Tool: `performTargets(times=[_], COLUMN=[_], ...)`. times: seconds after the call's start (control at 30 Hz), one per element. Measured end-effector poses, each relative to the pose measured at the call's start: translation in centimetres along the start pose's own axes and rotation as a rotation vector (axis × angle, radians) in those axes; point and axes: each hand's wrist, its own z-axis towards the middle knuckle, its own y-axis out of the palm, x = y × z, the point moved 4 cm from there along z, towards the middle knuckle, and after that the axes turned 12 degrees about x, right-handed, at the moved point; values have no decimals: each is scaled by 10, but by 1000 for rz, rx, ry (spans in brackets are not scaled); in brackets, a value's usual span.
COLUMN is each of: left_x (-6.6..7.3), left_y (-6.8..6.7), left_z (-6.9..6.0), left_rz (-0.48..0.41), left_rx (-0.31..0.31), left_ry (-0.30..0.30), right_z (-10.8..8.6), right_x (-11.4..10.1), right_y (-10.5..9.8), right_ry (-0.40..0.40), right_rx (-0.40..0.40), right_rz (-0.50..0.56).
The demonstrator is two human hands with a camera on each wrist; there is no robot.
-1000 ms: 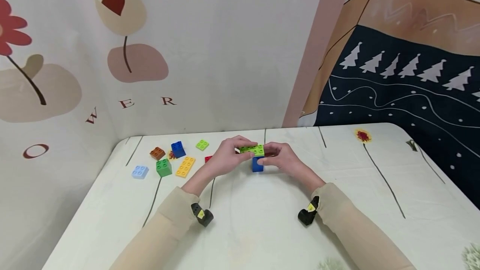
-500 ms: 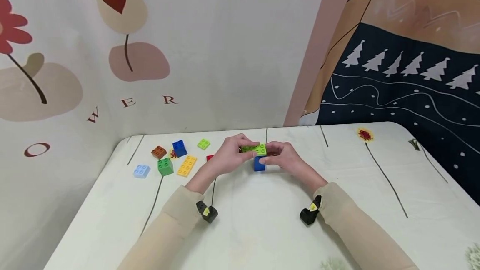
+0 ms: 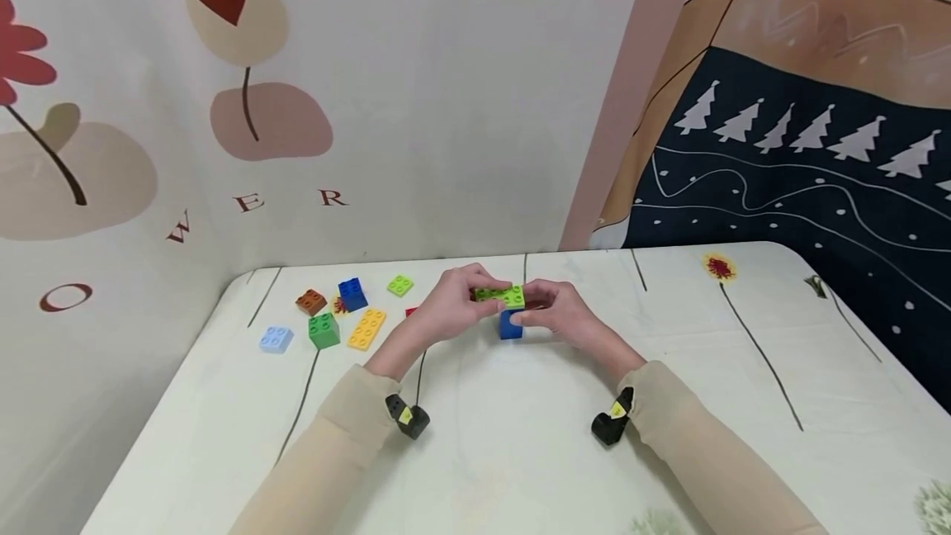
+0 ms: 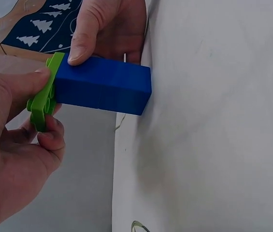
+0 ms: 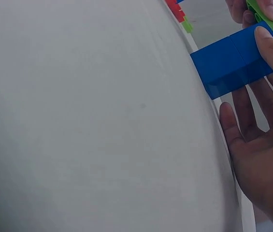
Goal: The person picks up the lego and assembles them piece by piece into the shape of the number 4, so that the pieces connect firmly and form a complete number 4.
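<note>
A stack of blue bricks [image 4: 105,84], with a faint seam across its middle, stands upright on the table in front of me. A flat lime-green building brick [image 3: 508,297] lies across its top and juts out to the left. My left hand [image 3: 458,304] pinches this green brick between thumb and fingers, clearly seen in the left wrist view. From the other side, my right hand [image 3: 562,310] holds the blue stack, thumb on its near face. Part of the stack is hidden behind the right thumb.
Loose bricks lie on the left of the white-covered table [image 3: 520,452]: brown [image 3: 311,301], dark blue [image 3: 352,294], green [image 3: 324,331], light blue [image 3: 276,340], yellow [image 3: 366,329] and small lime [image 3: 399,285]. A red brick [image 3: 410,311] is mostly hidden behind my left hand.
</note>
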Motion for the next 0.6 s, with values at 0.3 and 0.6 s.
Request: performTargets(times=[0.3, 0.6], left_x=[3, -5], left_y=[-4, -22], left_z=[-5, -15], left_rz=[70, 82], left_rx=[-6, -49], left_ry=[36, 70], right_z=[1, 0], right_x=[-2, -1], right_y=[2, 1], right_ry=[-3, 27], right_rx=[-5, 15], right_rz=[-20, -18])
